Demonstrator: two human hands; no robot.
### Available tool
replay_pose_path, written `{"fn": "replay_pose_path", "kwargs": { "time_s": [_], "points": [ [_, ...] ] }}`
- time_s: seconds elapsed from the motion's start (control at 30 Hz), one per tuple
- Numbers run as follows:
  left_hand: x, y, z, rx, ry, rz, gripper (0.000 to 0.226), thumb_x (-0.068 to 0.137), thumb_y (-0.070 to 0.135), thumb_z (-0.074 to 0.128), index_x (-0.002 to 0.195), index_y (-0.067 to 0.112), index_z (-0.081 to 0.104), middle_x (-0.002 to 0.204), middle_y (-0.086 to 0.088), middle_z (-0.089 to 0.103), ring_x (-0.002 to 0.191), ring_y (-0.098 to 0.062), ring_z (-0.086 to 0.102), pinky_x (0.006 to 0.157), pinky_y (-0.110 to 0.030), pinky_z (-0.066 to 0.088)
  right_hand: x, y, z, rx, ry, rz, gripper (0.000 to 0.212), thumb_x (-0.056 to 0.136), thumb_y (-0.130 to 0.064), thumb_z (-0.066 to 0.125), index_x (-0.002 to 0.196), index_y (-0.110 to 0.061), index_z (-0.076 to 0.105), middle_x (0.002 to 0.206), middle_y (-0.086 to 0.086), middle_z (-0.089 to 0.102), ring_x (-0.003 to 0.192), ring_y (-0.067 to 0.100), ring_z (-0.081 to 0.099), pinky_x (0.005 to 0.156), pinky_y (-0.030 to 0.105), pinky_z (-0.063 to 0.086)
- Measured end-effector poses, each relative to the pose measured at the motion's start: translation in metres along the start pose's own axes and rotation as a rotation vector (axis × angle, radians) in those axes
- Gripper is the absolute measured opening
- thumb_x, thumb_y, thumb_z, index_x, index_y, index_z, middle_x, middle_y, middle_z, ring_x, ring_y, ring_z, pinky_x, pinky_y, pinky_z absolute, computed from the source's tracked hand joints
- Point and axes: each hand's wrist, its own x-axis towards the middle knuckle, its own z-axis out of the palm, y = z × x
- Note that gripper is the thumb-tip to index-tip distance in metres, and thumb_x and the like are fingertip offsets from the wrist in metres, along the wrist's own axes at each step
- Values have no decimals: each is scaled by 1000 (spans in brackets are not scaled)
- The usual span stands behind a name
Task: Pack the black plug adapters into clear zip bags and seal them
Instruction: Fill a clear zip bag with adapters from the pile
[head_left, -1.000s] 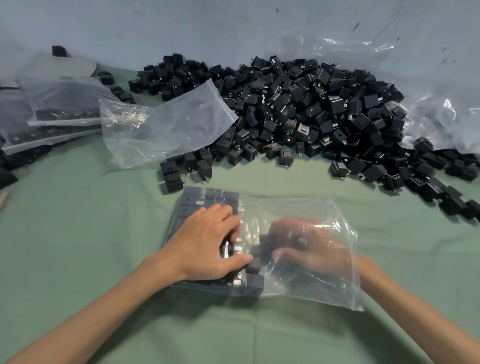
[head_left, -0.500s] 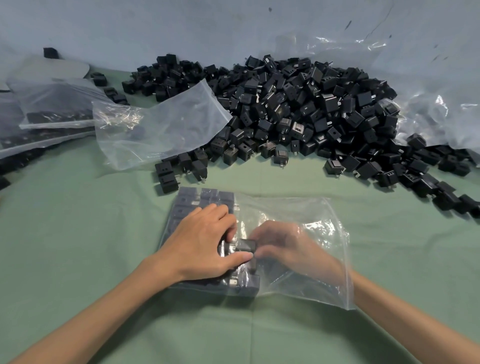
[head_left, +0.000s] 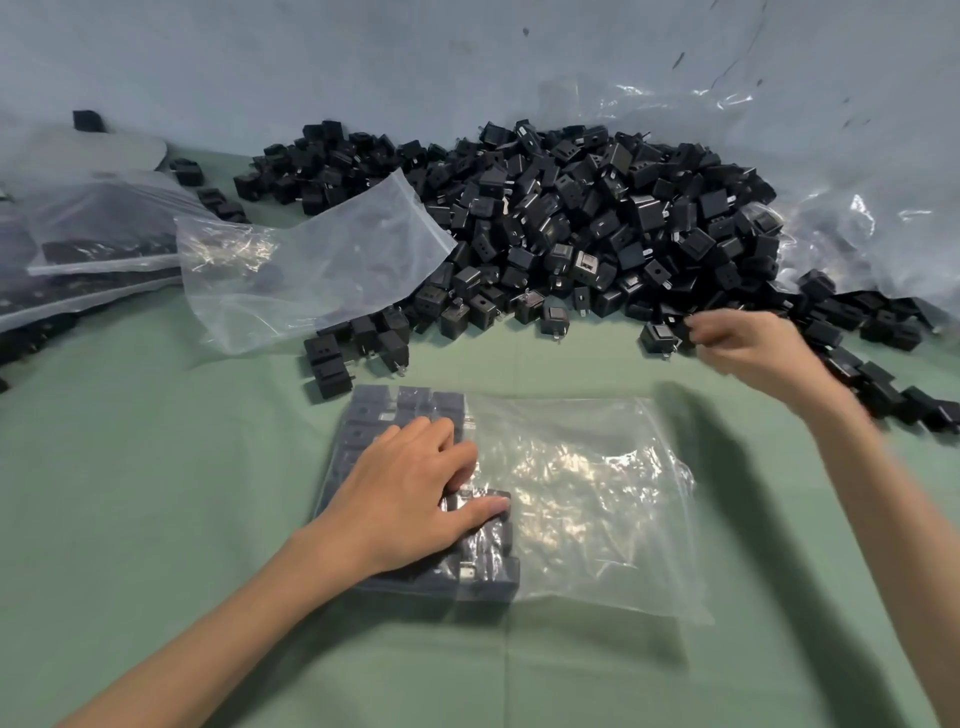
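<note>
A clear zip bag (head_left: 597, 509), part-filled with rowed black adapters (head_left: 374, 415), is pinned by the flat, unclenched left hand (head_left: 410, 499), while the blurred right hand (head_left: 743, 343) is curled at the loose pile (head_left: 571, 223), its grip untellable, and the rows may be scattered if pressure slips.

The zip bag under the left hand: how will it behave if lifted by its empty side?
Probably floppy: the zip bag is thin, wrinkled film. Likely heavy on one side, where the adapters are packed. Their rows may shift once the left hand stops pressing them.
</note>
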Motion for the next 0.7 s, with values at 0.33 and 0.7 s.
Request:
{"fn": "replay_pose_path", "kwargs": {
  "time_s": [0.33, 0.7],
  "points": [
    [-1, -2, 1, 4, 12, 13, 48, 82, 78, 27, 70, 31, 32, 73, 15, 31, 69, -10, 33, 65, -25, 29, 31, 15, 50, -392, -70, 80, 35, 86, -40, 65, 114, -23, 51, 118, 11, 43, 94, 34, 53, 84, 39, 44],
    [-1, -3, 3, 2, 37, 20, 48, 82, 77, 29, 70, 31, 33, 72, 16, 30, 69, -10, 32, 66, -25, 27, -99, -10, 16, 574, -447, 4, 35, 70, -24, 78, 103, -32, 71, 82, -8, 68, 71, 8, 63, 66, 17, 51]
  ]
}}
